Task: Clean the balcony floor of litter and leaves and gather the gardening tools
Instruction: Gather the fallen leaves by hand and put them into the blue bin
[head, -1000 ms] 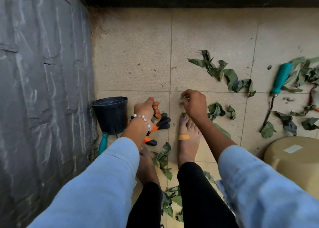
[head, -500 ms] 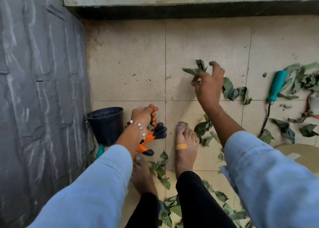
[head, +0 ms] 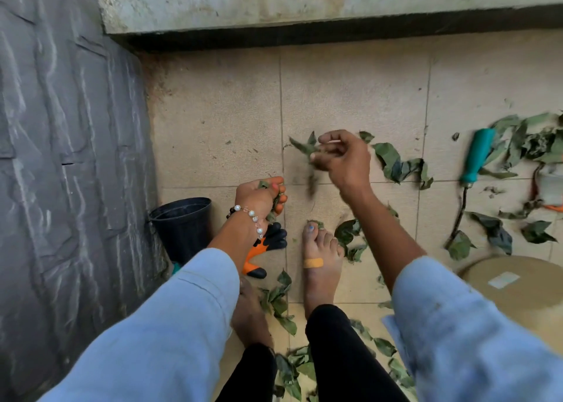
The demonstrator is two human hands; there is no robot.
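Two hands hold leaves: the right hand (head: 344,161) pinches a leafy sprig (head: 304,147), the left hand (head: 259,197) clutches a bunch just below-left. More leaves (head: 396,164) lie immediately right of the right hand, nearer it; the teal-handled tool (head: 476,158) lies farther right, handle pointing away.

Ahead of both hands a bare stretch of tiled floor (head: 213,121) is left open up to the concrete step (head: 304,2). Passage left of the left hand (head: 259,196) is closed by a black pot (head: 182,228) and the dark wall (head: 67,158). Right of the right hand (head: 347,158), leaves (head: 396,164) and a teal-handled tool (head: 475,158) are strewn.
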